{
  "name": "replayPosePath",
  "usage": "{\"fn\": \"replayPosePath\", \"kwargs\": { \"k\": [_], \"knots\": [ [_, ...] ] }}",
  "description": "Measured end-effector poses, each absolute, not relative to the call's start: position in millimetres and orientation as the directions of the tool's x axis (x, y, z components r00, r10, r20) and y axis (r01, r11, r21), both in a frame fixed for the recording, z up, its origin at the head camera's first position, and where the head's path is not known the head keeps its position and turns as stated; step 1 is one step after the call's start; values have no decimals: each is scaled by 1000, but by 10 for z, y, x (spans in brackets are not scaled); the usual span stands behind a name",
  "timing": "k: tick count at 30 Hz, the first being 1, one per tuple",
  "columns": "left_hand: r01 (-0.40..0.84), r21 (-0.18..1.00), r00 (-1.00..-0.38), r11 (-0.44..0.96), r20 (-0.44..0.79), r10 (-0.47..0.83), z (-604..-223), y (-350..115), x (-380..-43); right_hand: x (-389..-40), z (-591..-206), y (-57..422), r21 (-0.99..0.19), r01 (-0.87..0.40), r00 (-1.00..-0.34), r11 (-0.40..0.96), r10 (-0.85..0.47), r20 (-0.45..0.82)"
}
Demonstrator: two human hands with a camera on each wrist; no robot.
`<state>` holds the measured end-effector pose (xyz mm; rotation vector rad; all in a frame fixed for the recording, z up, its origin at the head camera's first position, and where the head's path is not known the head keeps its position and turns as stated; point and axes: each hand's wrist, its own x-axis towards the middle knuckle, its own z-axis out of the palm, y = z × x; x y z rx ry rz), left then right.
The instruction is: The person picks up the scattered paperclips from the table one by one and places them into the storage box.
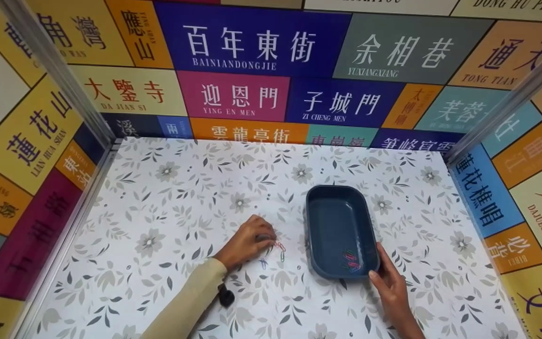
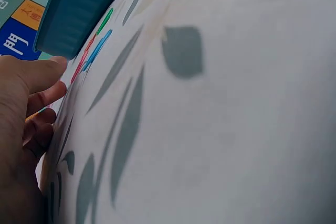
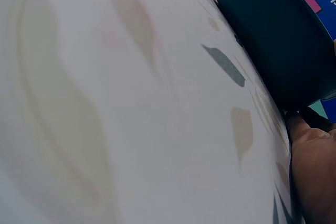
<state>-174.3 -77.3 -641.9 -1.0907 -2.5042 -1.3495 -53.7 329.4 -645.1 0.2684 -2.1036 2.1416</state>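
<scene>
In the head view, my left hand (image 1: 251, 238) is low over the table, fingers bent and thumb apart from them. Its fingertips reach red paper clips (image 1: 279, 245); whether they touch cannot be told. A green paper clip (image 1: 282, 257) and a blue paper clip (image 1: 264, 264) lie close by. The left wrist view shows the fingers (image 2: 50, 95) beside a red clip (image 2: 82, 59), a blue clip (image 2: 98, 49) and a green clip (image 2: 105, 20). My right hand (image 1: 393, 285) grips the dark blue tray (image 1: 332, 216) at its near right corner, thumb on the rim. Several coloured clips (image 1: 351, 260) lie inside.
A floral-patterned cloth (image 1: 195, 188) covers the table. Panels with large printed characters (image 1: 252, 44) stand behind and at both sides, with metal posts (image 1: 75, 84) at the corners. A small black object (image 1: 226, 296) is by the left wrist.
</scene>
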Motion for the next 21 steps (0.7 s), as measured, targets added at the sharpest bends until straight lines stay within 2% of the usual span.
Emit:
{"fn": "replayPosePath", "kwargs": {
  "k": [7,16,21],
  "knots": [
    [667,652,-708,361,401,582,-6439,-811,-1769,-545,-6449,3295,-975,-222,-974,-18,-35,222],
    [667,622,-697,410,328,637,-6383,-831,-1790,-550,-6458,3298,-973,-228,-973,-19,-33,229],
    [706,582,-668,403,359,652,-6346,-828,-1781,-546,-6448,3290,-976,-218,-975,-28,-29,219]
  ]
}}
